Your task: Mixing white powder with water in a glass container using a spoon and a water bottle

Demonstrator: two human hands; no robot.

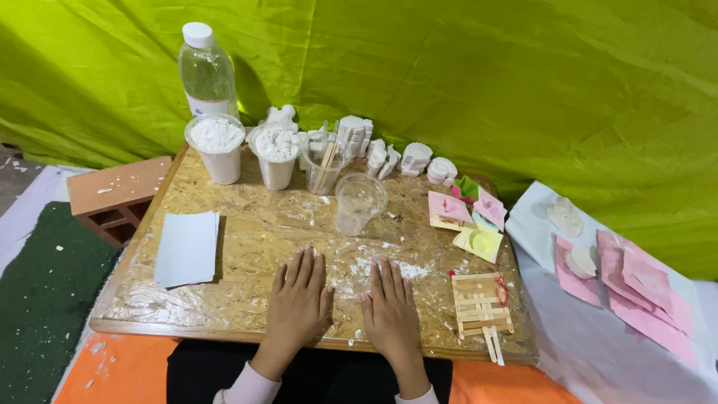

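brick [114,196], reddish and hollow, sits off the board's left edge on the floor coverings. on the board [247,299] itself, a stack of pale paper sheets [187,248] lies near the left edge, long axis running from front to back. at the back left corner stands a clear plastic bottle [207,71] with a white cap and a pale band label low on its body; before it are two cups of white powder [218,148], side by side, then a clear cup holding wooden sticks [324,166], and a row of small white cast figures [381,153] along the back edge.

left hand [299,305] lies flat, palm down, fingers spread and released, holding nothing, near the front edge at the middle. right hand [390,314] lies just beside it, also flat and open, grasping nothing. the empty clear cup [358,203] stands upright between the two hands' lines and straight ahead of them, toward the back; both are near it, the right hand's fingertips perhaps a shade closer. white smears mark the board about the hands.

right of the hands, a small raft of flat wooden sticks [480,305] lies at the front right corner, its long axis front to back, with a red band on its right side. behind it, pink, yellow and green folded paper pieces [467,217] crowd the right edge. off the board, on a white cloth [598,337], lie pink sheets [636,288] and pale round casts [565,215].
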